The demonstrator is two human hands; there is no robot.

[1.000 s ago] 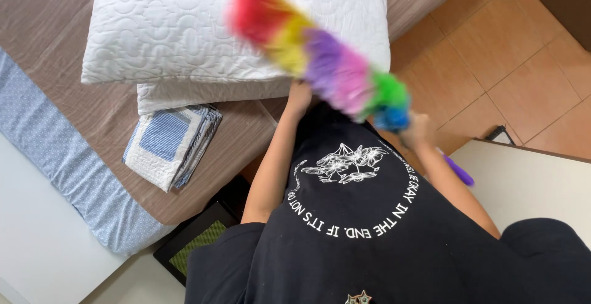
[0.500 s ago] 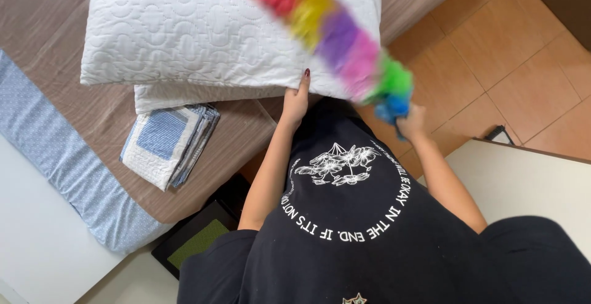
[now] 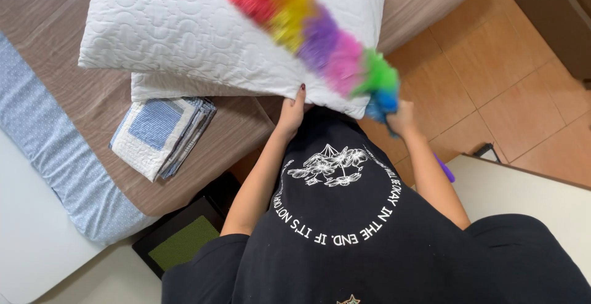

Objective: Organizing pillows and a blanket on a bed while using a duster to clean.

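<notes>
Over the bed, right hand point(image 3: 403, 119) grips rainbow duster point(image 3: 311, 36); left hand point(image 3: 291, 112) pinches pillow point(image 3: 184, 33).

Person in a black short-sleeved T-shirt point(image 3: 381, 242) bearing a white line drawing of flowers ringed by curved white lettering. Forearms are bare; dark polish covers a fingernail of the left hand point(image 3: 290, 114).

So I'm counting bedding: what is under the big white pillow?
A second white pillow lies under the big pillow, only its edge showing. The rest is covered.
</notes>
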